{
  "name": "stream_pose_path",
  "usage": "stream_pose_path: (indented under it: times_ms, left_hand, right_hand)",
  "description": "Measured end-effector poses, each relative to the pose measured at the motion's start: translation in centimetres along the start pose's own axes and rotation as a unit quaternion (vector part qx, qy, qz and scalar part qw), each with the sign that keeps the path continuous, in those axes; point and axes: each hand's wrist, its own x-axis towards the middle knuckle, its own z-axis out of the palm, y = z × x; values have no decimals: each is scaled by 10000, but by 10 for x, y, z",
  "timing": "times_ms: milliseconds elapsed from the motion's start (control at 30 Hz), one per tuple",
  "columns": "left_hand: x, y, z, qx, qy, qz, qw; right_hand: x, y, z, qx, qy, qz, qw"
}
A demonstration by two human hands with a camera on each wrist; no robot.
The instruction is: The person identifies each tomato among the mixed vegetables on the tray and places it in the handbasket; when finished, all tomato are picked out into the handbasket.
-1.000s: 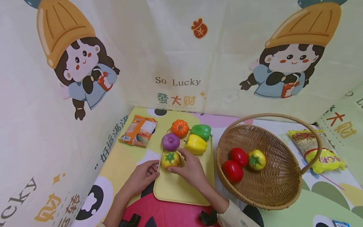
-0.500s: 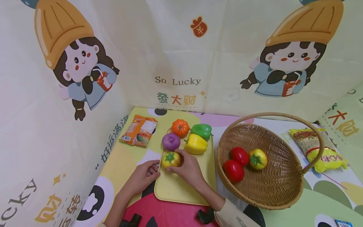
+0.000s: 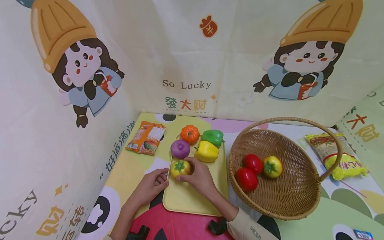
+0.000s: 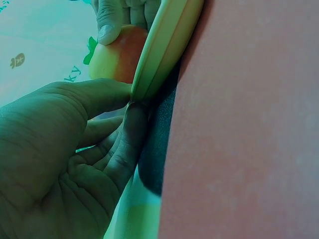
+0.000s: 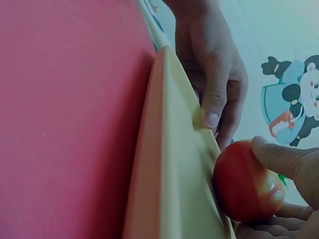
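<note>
A yellow and red tomato (image 3: 180, 169) with a green leaf top sits on the left part of the yellow tray (image 3: 192, 203). My right hand (image 3: 200, 176) grips this tomato, thumb at its near side and fingers at its far side. At the tray's left edge my left hand (image 3: 151, 186) pinches the rim, as the left wrist view shows the thumb (image 4: 102, 94) on one face and a finger on the other. Behind the tomato, a purple onion (image 3: 180, 149), an orange pumpkin (image 3: 190, 134), a yellow bell pepper (image 3: 207, 151) and a green bell pepper (image 3: 212, 137) lie grouped.
Right of the tray stands a wicker basket (image 3: 295, 186) with a tall handle, holding two red tomatoes (image 3: 246, 179) and a yellow-red tomato (image 3: 272, 167). An orange snack packet (image 3: 146, 137) lies back left. A yellow-and-clear food bag (image 3: 337, 156) lies behind the basket's right side.
My right hand has closed in slightly on the tomato, its palm nearer to it. The left hand stays at the tray rim. The head view has shifted a little.
</note>
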Motion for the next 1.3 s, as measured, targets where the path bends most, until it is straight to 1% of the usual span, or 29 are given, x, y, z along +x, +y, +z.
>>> stream_pose_path:
  times_ms: [333,467,700,933,1067,1167,1300]
  left_hand:
    - [-2,-2,0,-70,11,-220,9997]
    - [-2,-1,0,-113,21,-205,9997]
    - [-1,-1,-1,-105,27,-178,9998]
    - [-1,-3,0,-35,20,-140,9999]
    - [-1,-3,0,-29,10,-85,10000]
    - [0,-4,1,-9,5,-32,10000]
    - [0,-5,0,29,-20,15,10000]
  right_hand:
    - [1,-4,-5,-22,-131,63,9999]
    - [0,-7,-9,0,-141,63,9999]
    - [-4,-18,-13,459,-156,-15,9988]
    - [-9,-26,-17,611,-190,-53,9979]
    - [-14,-34,-24,790,-185,-22,9967]
    - [-20,-43,-30,1036,-190,-98,9944]
    - [-30,-57,-42,1459,-300,-200,9886]
